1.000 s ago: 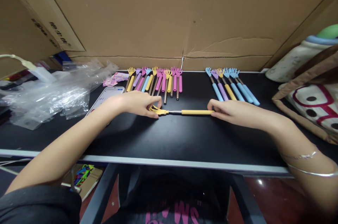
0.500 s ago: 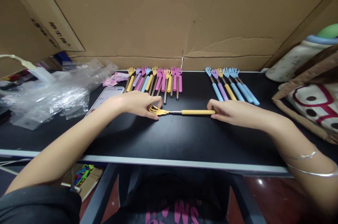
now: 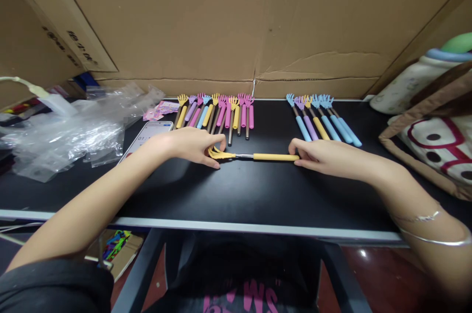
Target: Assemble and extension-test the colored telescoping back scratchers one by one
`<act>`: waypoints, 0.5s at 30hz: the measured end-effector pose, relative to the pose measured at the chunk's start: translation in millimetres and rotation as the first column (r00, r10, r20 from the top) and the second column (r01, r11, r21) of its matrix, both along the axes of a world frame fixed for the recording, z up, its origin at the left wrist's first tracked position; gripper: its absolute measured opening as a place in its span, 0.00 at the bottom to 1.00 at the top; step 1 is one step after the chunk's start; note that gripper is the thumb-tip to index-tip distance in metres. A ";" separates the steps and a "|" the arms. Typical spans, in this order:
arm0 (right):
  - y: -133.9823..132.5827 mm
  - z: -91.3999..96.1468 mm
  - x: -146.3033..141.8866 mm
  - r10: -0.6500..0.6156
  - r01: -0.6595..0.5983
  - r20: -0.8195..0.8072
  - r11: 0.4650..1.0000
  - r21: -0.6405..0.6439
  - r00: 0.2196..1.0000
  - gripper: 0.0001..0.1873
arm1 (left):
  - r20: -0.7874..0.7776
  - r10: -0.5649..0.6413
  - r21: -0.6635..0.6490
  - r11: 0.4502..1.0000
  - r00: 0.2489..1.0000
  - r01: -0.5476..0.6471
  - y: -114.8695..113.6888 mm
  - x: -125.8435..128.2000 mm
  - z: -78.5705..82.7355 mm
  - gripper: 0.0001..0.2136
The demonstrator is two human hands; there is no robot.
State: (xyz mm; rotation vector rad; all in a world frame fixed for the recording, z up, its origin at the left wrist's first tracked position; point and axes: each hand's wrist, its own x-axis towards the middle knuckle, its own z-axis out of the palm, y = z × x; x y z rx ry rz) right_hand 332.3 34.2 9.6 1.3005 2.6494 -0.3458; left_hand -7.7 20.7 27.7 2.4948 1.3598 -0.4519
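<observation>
A yellow back scratcher (image 3: 276, 157) lies crosswise in front of me, its clawed head to the left and its padded handle to the right. My left hand (image 3: 197, 145) has thumb and fingers closed around the clawed head. At the other end, my right hand (image 3: 313, 154) pinches the tip of the handle. A short silver shaft shows between head and handle. Behind my left hand is a row of several back scratchers (image 3: 221, 111) in pink, yellow, purple and blue. Several more back scratchers (image 3: 324, 118), mostly blue, lie behind my right hand.
Clear plastic bags (image 3: 73, 131) are heaped at the left, near a phone (image 3: 147, 131) and pink printed cards (image 3: 161, 110). A bottle (image 3: 413, 84) and a cloth bag (image 3: 438, 143) stand at the right. Cardboard (image 3: 236, 22) walls the back of the black table (image 3: 236, 200).
The yellow clawed head has turned slightly about its long axis, so its prongs look more edge-on. Both hands keep their grip in nearly the same place.
</observation>
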 end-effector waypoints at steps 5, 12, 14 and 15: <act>-0.2 0.8 -1.3 -0.005 0.005 0.013 1.000 0.001 1.000 0.10 | -0.017 -0.003 0.017 1.000 1.000 0.003 -0.2 0.4 -0.2 0.19; -1.4 2.0 -2.5 -0.012 0.012 0.023 1.000 -0.005 1.000 0.09 | -0.025 -0.047 0.102 0.994 0.999 0.049 -2.6 2.8 1.4 0.18; -1.6 2.1 -2.5 -0.011 0.011 0.023 1.000 -0.003 1.000 0.09 | -0.018 -0.047 0.140 0.989 0.999 0.049 -3.7 4.1 2.8 0.19; -1.8 2.2 -2.6 -0.009 0.009 0.021 1.000 -0.001 1.000 0.09 | -0.015 -0.044 0.155 0.987 0.999 0.046 -4.1 4.6 3.3 0.19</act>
